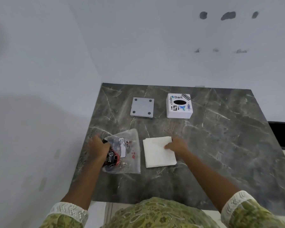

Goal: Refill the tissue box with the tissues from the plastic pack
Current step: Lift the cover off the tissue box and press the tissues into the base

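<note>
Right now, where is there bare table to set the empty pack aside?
Bare table lies right of the tissue stack and the box. The near edge is also bare. It is crowded between the plastic pack and the stack, and near the grey plate.

On the table (220,137), the left hand (98,148) grips the plastic pack (127,153) near the left edge; the right hand (177,145) rests on the tissues (156,155). The box (179,106) and base plate (142,107) sit toward the far edge.

White tissue stack (159,152) beside clear plastic pack (124,152), stickered tissue box (179,106) beyond
</note>
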